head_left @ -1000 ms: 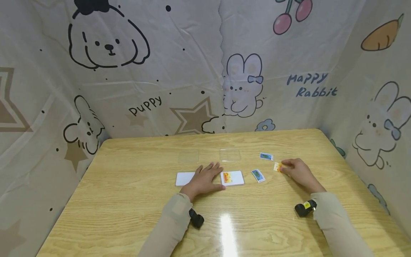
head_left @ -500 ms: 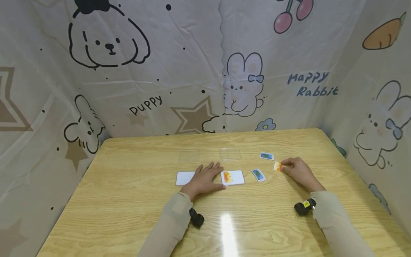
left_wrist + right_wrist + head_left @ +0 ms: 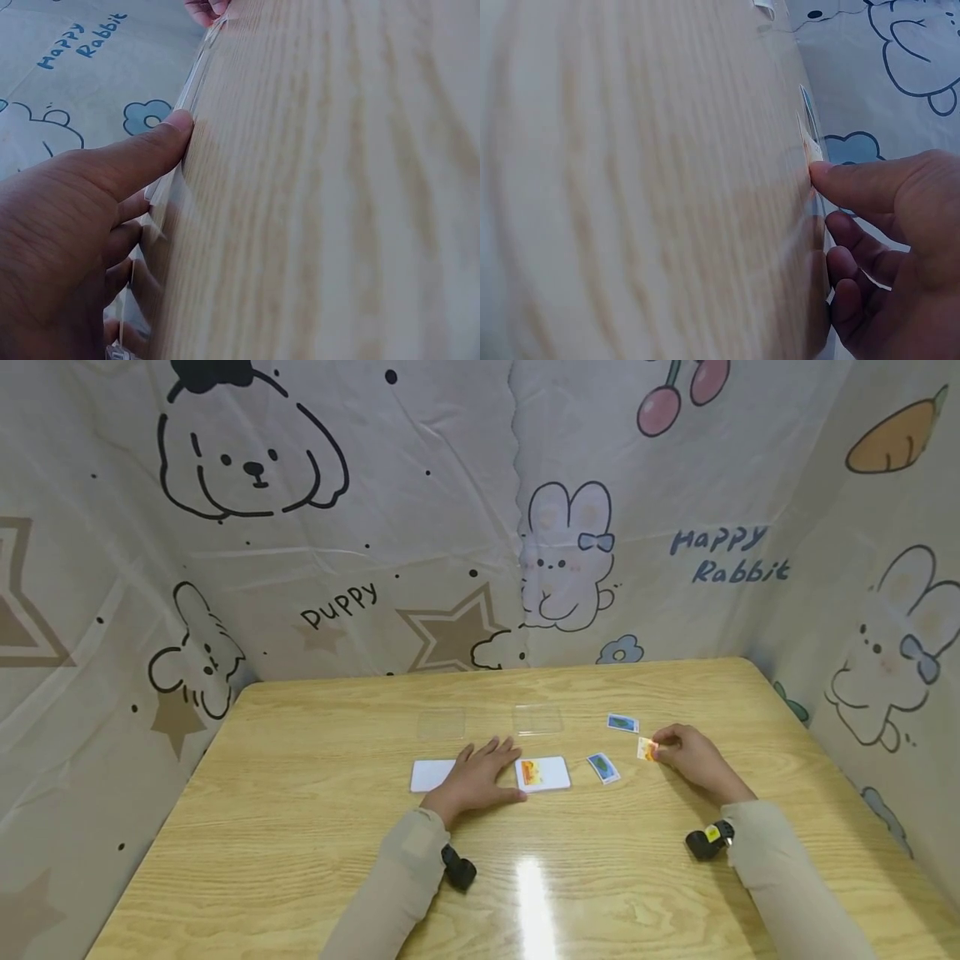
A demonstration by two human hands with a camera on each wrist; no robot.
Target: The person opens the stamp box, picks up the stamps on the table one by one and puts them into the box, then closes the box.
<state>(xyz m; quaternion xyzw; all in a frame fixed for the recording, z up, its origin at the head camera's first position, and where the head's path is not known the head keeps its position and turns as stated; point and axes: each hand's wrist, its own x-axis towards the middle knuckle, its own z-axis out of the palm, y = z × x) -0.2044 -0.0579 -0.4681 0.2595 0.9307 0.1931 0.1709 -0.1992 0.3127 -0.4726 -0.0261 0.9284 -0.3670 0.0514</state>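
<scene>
My left hand (image 3: 476, 781) lies with its fingers spread beside a white rectangular slab (image 3: 552, 774), thumb at the near edge and fingertips by the far edge. An orange-and-yellow picture (image 3: 532, 772) lies on the slab's left half. A second white slab (image 3: 431, 776) is partly covered by the same hand. To the right, my right hand (image 3: 697, 762) pinches a small orange-and-yellow picture card (image 3: 646, 749) between thumb and finger, low over the table. In the right wrist view the card (image 3: 810, 146) looks thin and slightly bent, while the other fingers curl below the thumb.
Two small blue-and-green picture cards, one at the back (image 3: 622, 723) and one nearer (image 3: 603, 768), lie between the hands. Two clear plastic pieces, left (image 3: 441, 724) and right (image 3: 537, 720), lie behind the slabs. A printed cloth (image 3: 450, 527) hangs behind the wooden table (image 3: 300, 860).
My right hand has shifted very slightly left with the orange-and-yellow picture card. My left hand stays beside the slab.
</scene>
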